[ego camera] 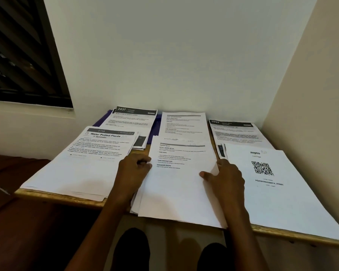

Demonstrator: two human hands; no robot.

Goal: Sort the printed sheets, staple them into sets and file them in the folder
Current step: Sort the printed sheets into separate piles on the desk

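We have the sheets spread in six piles; our left hand (pixel 134 167) and right hand (pixel 226 178) pinch the near middle pile (pixel 176 184) by its edges. No stapling visible; the purple folder (pixel 104 122) lies far left, under papers.

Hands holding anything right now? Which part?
Both hold the middle stack of sheets: left hand grips its left edge, right hand its right edge, thumb on top.
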